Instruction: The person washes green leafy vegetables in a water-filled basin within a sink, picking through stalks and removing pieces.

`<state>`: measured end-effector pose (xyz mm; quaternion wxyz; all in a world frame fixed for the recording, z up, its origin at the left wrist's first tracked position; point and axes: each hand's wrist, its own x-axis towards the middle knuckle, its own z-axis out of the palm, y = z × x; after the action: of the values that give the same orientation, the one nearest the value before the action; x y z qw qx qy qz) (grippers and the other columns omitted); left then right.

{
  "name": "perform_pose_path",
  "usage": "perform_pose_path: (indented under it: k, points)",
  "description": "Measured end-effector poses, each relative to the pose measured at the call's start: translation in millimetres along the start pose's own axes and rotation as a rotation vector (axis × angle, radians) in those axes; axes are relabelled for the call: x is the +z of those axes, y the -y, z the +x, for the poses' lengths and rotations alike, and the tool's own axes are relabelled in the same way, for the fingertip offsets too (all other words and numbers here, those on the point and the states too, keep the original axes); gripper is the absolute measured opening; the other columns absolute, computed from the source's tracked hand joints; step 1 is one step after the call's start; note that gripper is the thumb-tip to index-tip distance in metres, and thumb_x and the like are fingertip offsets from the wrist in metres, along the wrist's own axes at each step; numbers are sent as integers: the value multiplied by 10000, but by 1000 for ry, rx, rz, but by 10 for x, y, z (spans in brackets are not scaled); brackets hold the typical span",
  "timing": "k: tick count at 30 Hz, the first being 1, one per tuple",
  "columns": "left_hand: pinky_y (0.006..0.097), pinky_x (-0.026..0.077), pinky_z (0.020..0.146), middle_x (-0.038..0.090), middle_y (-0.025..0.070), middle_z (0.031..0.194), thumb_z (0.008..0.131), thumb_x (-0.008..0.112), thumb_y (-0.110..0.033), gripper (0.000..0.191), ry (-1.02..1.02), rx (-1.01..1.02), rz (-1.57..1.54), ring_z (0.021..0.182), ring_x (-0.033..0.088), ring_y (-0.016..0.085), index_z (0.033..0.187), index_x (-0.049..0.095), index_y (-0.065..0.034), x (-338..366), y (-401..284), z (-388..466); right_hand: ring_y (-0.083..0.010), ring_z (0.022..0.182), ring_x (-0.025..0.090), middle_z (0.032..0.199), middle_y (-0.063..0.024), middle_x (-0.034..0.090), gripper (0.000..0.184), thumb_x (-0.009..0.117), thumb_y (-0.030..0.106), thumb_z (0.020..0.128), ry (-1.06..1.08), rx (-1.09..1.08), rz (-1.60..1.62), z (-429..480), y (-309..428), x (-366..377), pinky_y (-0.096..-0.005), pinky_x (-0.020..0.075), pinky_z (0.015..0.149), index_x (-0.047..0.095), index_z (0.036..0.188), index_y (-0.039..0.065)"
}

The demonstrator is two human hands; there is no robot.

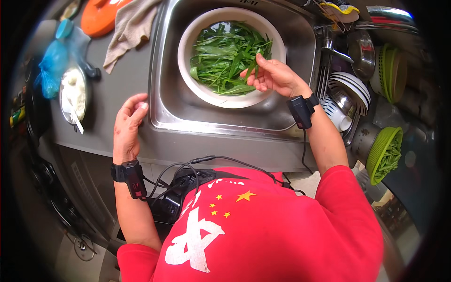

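A white round basin [188, 83] stands in the stainless steel sink [211, 118]. Long green leafy vegetables [222, 56] lie in water inside it. Over the basin's right side is my right hand [273, 75], thumb raised and fingers curled. Some leaves show between its thumb and fingers, but whether they are gripped I cannot tell. My left hand [128, 118] hovers by the sink's left rim above the grey counter [102, 134]. It is empty, with thumb and fingers loosely apart. Both wrists carry black strapped devices with cables.
On the left are a bowl of white food [74, 93] with a spoon, a blue plastic bag [50, 70], a beige cloth [128, 28] and an orange lid [100, 16]. Right of the sink stand a faucet [329, 46], stacked bowls [352, 88] and a green basket of beans [373, 158].
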<state>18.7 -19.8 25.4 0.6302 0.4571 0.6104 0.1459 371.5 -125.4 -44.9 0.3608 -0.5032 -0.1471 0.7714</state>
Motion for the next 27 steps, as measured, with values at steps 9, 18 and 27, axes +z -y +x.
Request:
perform_pose_path:
  k: [9, 18, 27]
  points:
    - [181, 315, 660, 487, -69, 829, 808, 666, -180, 309, 5, 3, -5, 736, 407, 32, 1093, 615, -73, -9, 11, 13, -65, 535, 523, 742, -57, 624, 474, 470, 410, 945, -82, 26, -190, -16, -88, -6, -177, 416, 467, 625, 1005, -33]
    - [186, 321, 682, 492, -61, 847, 813, 657, -170, 296, 7, 6, -16, 756, 419, 38, 1091, 617, -75, -23, 23, 12, -208, 749, 601, 820, -109, 644, 210, 693, 61, 747, -228, -153, -960, 8, -102, 34, -309, 480, 722, 653, 933, -28]
    - [187, 331, 733, 491, -48, 872, 816, 647, -161, 305, 6, 0, -14, 800, 435, 45, 1101, 606, -60, -16, -4, -4, -313, 827, 604, 861, -157, 613, 141, 647, 12, 706, -511, -538, -1140, 208, -66, 114, -376, 484, 744, 655, 845, -6]
